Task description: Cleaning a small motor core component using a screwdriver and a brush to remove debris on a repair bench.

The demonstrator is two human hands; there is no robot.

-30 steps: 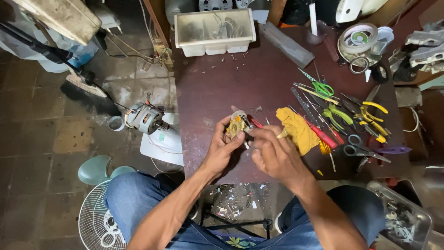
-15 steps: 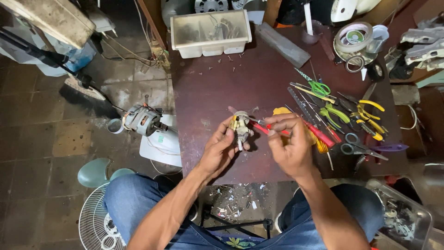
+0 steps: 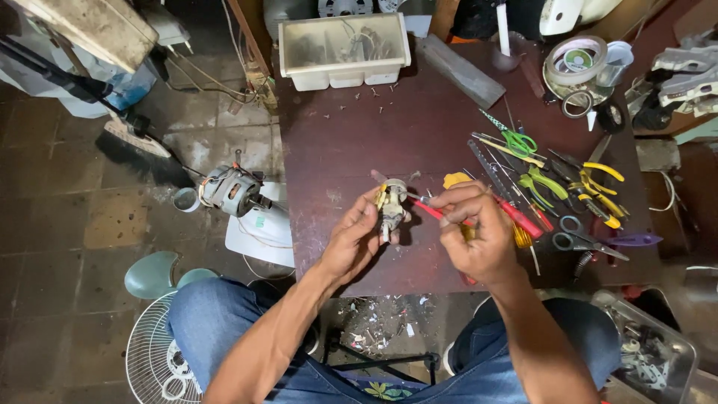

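Two things could bite us here: our left hand (image 3: 351, 243) only pinches the small motor part (image 3: 391, 211) by its side, so a hard poke could twist it loose and drop it onto the desk (image 3: 351, 142), and the red-handled screwdriver (image 3: 430, 209) pinched in our right hand (image 3: 479, 239) has a thin tip that could skid off the metal toward our left fingers. The part itself looks like a little greyish metal unit with yellowish bits near the top and a stubby shaft pointing down, held upright just above the desk, left of the pile of pliers (image 3: 591, 183) and scissors (image 3: 591, 241). Finer detail is too small to tell.
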